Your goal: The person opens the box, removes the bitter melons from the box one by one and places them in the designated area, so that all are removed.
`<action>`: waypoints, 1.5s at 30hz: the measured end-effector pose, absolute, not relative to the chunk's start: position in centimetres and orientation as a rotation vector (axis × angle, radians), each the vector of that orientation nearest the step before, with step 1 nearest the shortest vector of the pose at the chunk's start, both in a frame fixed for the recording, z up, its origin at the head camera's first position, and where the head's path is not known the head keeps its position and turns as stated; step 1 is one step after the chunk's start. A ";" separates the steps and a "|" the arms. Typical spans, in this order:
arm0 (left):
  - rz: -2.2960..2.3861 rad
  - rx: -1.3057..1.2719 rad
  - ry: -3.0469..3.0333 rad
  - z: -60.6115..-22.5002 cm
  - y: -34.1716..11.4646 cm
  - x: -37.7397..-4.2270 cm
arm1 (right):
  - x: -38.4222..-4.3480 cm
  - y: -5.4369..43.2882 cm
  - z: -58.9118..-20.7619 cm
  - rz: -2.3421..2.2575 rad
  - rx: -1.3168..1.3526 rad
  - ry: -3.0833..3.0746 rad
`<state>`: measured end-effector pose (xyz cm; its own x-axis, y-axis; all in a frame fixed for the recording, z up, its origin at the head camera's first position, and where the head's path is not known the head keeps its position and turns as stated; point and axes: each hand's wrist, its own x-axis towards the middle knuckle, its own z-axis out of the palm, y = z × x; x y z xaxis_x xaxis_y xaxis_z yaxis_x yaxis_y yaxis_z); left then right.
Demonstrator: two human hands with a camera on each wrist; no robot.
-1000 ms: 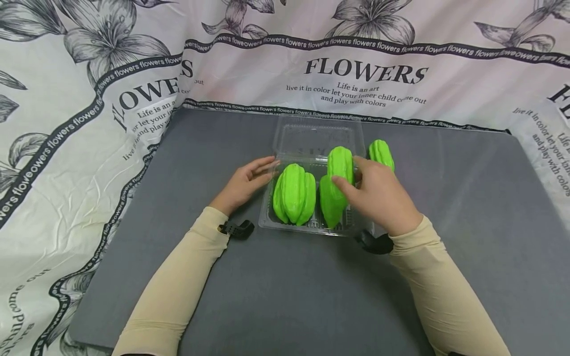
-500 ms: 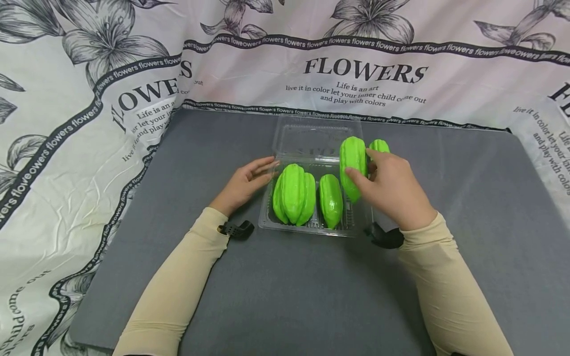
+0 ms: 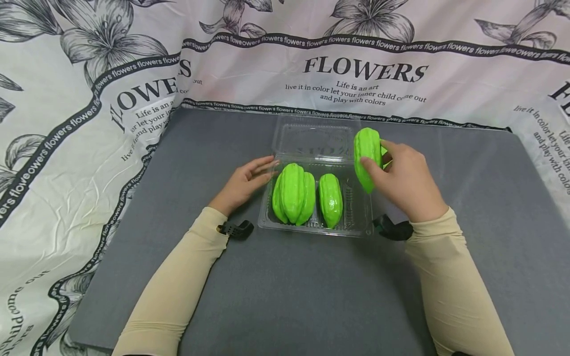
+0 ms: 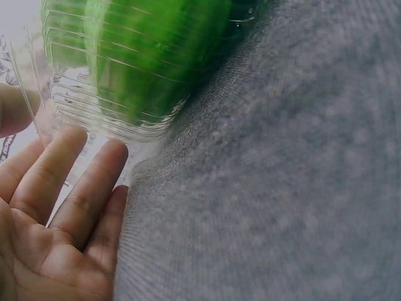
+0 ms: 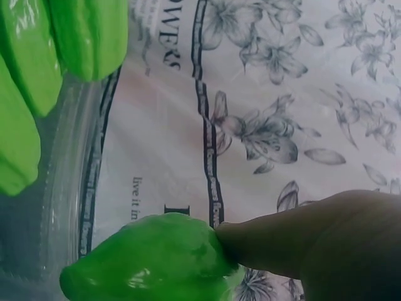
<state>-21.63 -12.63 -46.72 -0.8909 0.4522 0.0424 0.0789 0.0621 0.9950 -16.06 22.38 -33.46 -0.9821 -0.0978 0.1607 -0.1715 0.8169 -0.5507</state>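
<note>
My right hand [image 3: 407, 180] pinches a bright green ridged star fruit [image 3: 367, 155] between thumb and fingers, over the back right corner of a clear plastic box [image 3: 358, 217]. In the right wrist view, my thumb presses against one end of this star fruit [image 5: 150, 260]. Several star fruits [image 3: 292, 190] lie piled in the left half of the box. One more star fruit [image 3: 330, 200] rests just right of its middle. At the box's left wall, my left hand [image 3: 242, 185] has its fingers extended; the left wrist view shows the fingertips [image 4: 116, 150] right at the ribbed plastic.
The box's hinged lid [image 3: 318, 138] lies folded back toward the rear edge of the grey tabletop [image 3: 276, 296]. Behind my right fingers, a sliver of another star fruit [image 3: 384, 150] shows. A flower-printed cloth [image 3: 249, 74] hangs along the back and left sides.
My right hand has carried the star fruit up and to the right, from above the single one in the box to the back right corner. The left hand has stayed still.
</note>
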 end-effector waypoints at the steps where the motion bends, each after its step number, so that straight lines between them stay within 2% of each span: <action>1: 1.904 0.536 2.062 -46.7 -12.6 -21.6 | -16.1 22.5 -33.5 0.887 0.203 -2.872; 45: 1.900 0.509 2.061 -46.7 -12.6 -21.7 | -19.6 28.9 -35.3 0.890 -0.175 -2.899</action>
